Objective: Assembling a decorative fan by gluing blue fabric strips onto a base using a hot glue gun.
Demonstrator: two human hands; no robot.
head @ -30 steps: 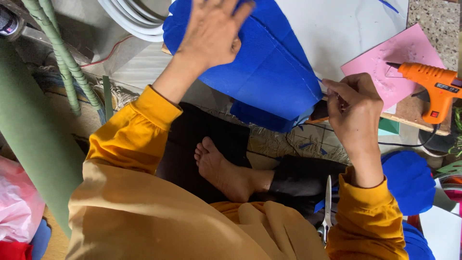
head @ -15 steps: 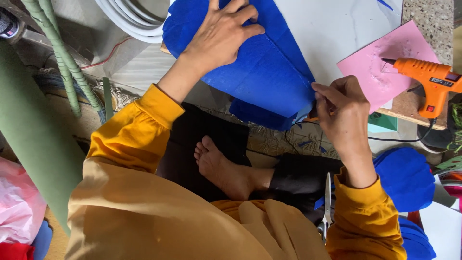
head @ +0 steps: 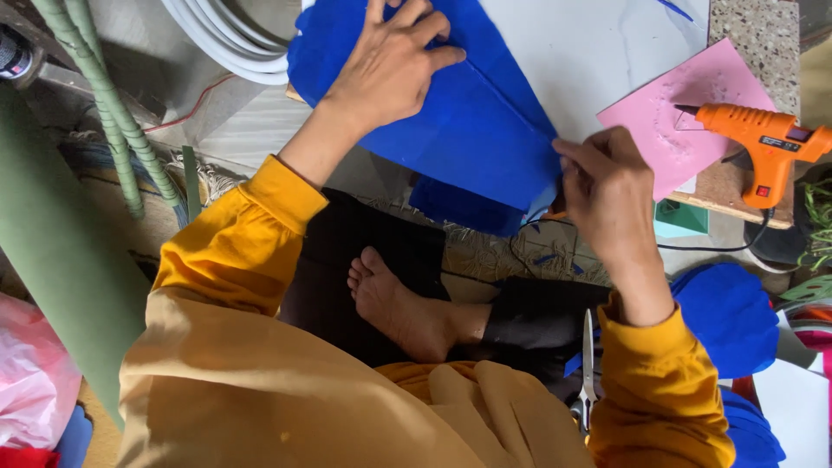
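Starting at far left: pink plastic bag (head: 30, 381) at the lower edge; green rolled sheet (head: 52, 251) lying slantwise; green wrapped tubes (head: 108, 104) beside it; white hoses (head: 221, 39) coiled at top.

Left hand (head: 390, 69): grip fully open, palm and spread fingers pressed flat on the blue sheet (head: 468, 130), holding nothing.

Blue sheet: lies across the white board (head: 598, 52), its lower edge hanging over toward the lap.

Bare foot (head: 399, 308): below the sheet, on black cloth.

Right hand (head: 611, 195): grip closed, fingertips pinching the sheet's right corner.

Scissors (head: 588, 373): by the right sleeve.

Pink sheet (head: 685, 121): right of the hand, touching the orange glue gun (head: 763, 139) resting on it.

Blue round piece (head: 728, 316): lower right.
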